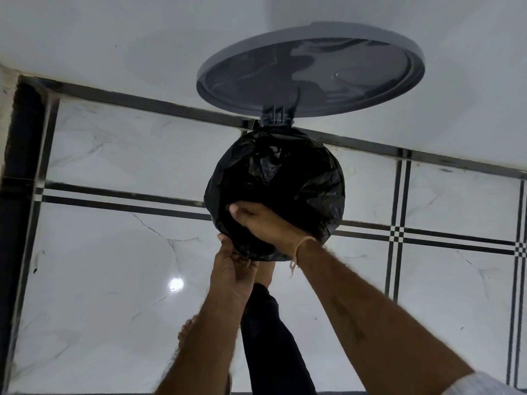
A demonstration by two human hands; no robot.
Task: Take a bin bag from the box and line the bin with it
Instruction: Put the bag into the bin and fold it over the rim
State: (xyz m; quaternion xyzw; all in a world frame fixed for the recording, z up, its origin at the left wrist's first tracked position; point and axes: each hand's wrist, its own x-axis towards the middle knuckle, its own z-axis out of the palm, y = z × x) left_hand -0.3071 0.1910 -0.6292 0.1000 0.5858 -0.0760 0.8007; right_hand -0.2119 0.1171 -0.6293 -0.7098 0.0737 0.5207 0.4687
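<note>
A black crinkled plastic bin bag (288,178) is spread over the mouth of a round bin (274,123), just ahead of both hands and draped outside its rim all the way round. The right hand (258,220) reaches over the near rim into the bag, thumb lying on the plastic; its fingers are sunk out of sight, so I cannot tell whether they are curled or straight. Just below it, the left hand (231,269) pinches the bag's hanging edge with curled fingers. Beyond the hands, a round grey plastic lid (310,69) stands tipped open on its hinge. A bare foot (265,273) sits beside the left hand on the glossy white marble floor (114,266).
</note>
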